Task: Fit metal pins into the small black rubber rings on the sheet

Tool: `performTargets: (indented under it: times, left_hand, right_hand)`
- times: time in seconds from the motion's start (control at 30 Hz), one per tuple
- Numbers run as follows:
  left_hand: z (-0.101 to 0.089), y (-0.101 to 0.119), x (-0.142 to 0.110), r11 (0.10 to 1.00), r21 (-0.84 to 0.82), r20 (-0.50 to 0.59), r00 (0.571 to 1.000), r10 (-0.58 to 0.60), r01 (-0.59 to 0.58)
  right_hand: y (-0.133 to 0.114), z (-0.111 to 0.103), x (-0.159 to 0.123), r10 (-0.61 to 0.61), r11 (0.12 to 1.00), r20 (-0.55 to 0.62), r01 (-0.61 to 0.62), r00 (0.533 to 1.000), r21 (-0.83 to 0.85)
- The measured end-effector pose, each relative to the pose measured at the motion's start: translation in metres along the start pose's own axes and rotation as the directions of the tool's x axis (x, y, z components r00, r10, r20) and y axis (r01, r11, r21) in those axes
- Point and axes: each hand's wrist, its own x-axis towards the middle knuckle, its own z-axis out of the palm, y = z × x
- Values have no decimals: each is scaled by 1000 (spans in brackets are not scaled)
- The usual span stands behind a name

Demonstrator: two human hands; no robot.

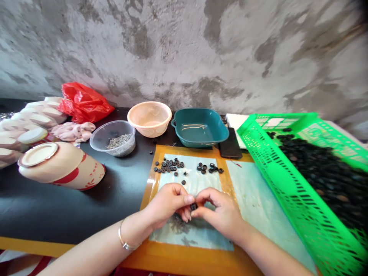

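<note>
Over a pale blue sheet taped to the table, my left hand and my right hand meet at the fingertips. Pinched between them is a small black part, partly covered by the fingers; its exact kind is too small to make out. Just beyond the hands lies a group of small black ring-shaped parts on the left. A smaller group of black round parts lies to its right. A dark smudge marks the sheet under my left hand.
A clear bowl of small metal pieces, a peach bowl and a teal dish line the back. On the right, a green basket holds many black parts. A beige container and red bag stand left. Behind rises a wall.
</note>
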Motion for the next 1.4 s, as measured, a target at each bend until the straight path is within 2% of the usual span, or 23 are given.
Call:
performTargets:
  times: [0.17,0.27,0.37,0.63,1.0,1.17,1.27,1.4]
  left_hand:
    - [-1,-2,2,999,17,17,998,-52,52]
    - [-1,-1,2,997,43,17,997,-70,69]
    - [0,-1,1,993,88,13,997,-76,75]
    - [-1,0,1,969,237,-47,997,-61,71]
    - [-2,-3,2,938,340,-100,994,-37,69]
    - [-4,-3,3,952,307,-63,998,17,3]
    - [-5,-1,-1,948,284,-18,988,156,-145]
    - [-2,1,-8,860,357,147,931,335,-365]
  right_hand:
    - [3,-5,1,-125,988,30,127,992,-89]
    - [3,-8,3,-270,944,100,283,958,-169]
    - [2,-9,5,-338,914,158,364,928,-180]
    - [4,-7,5,-364,901,165,391,917,-188]
    - [4,-1,2,-358,894,109,375,927,-247]
    - [0,-2,3,-359,923,44,362,932,-131]
    - [-1,-5,3,-346,935,33,348,938,-67]
    - [0,-9,3,-328,944,45,329,944,-22]
